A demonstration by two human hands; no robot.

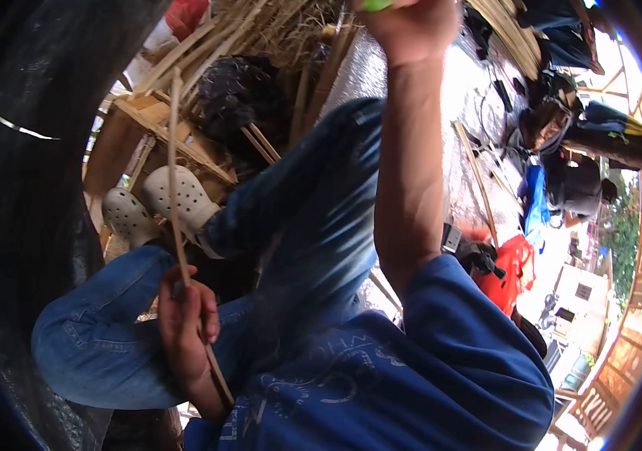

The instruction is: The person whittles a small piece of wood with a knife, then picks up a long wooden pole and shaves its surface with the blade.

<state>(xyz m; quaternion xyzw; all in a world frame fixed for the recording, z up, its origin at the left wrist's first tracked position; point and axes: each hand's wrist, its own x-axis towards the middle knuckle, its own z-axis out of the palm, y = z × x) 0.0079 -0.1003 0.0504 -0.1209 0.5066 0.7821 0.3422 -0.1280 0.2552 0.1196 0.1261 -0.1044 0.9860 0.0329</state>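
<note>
My left hand is closed around a long, thin wooden stick. The stick runs from beside my waist up past my cream clogs, in front of my bent legs in jeans. My right arm reaches up to the top edge of the view. There my right hand is cut off, so its fingers are out of sight. A small bright green thing shows at that hand; whether it is gripped cannot be seen.
Wooden strips and shavings lie beyond my feet, by a wooden crate and a black bag-like bundle. A large dark curved surface fills the left side. To the right are a red-orange bag, a stick and other people.
</note>
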